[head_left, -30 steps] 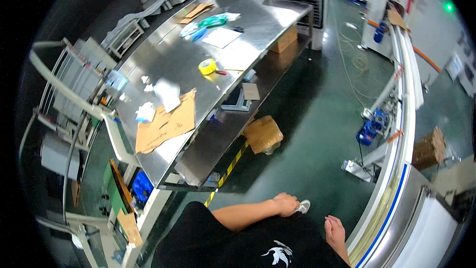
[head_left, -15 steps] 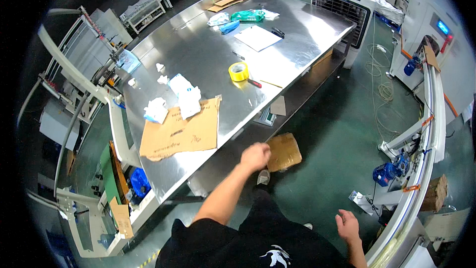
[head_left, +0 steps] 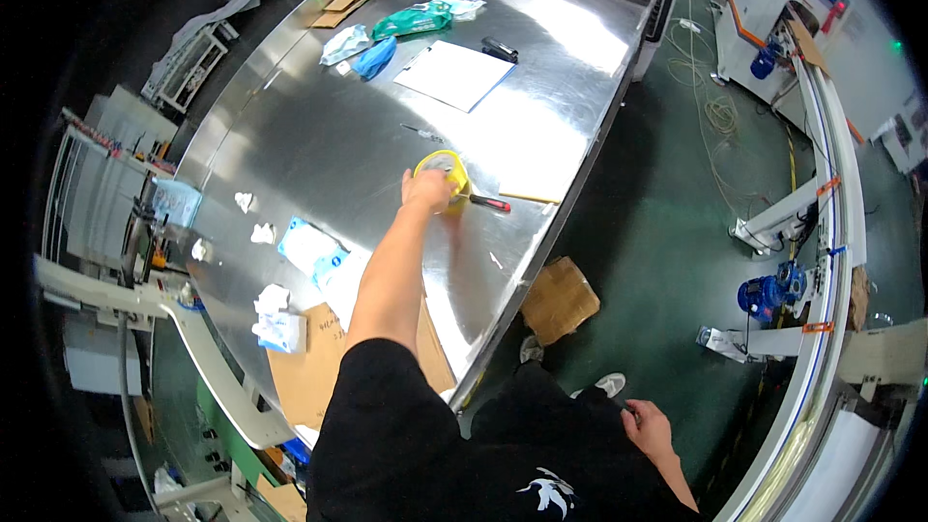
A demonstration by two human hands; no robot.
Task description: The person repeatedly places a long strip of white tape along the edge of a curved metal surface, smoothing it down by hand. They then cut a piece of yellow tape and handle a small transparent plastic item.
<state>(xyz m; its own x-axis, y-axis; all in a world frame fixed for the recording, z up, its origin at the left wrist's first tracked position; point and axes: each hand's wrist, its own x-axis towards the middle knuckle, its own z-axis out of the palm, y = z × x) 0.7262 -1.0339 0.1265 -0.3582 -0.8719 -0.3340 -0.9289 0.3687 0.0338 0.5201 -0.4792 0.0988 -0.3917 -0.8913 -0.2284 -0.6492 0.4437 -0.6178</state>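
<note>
And my left hand is at the yellow tape roll, near the table's right edge, fingers bent, closure unclear! My right hand hangs half-curled; can't tell if it's holding anything.

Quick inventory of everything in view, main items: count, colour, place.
Table: 1, silver, centre
Tape roll: 1, yellow, mid-table
Hand tool: 1, red-black, beside tape roll
Sheet: 1, white, table's far half
Packet: 1, green, beyond sheet
Crumpled scraps: several, white, table's left side
Cardboard piece: 1, brown, table's near end
Box: 1, brown, floor, right of table
Motor: at least 1, blue, by right-hand rail
Left hand: 1, bare, at tape roll
Right hand: 1, bare, lower right
</note>
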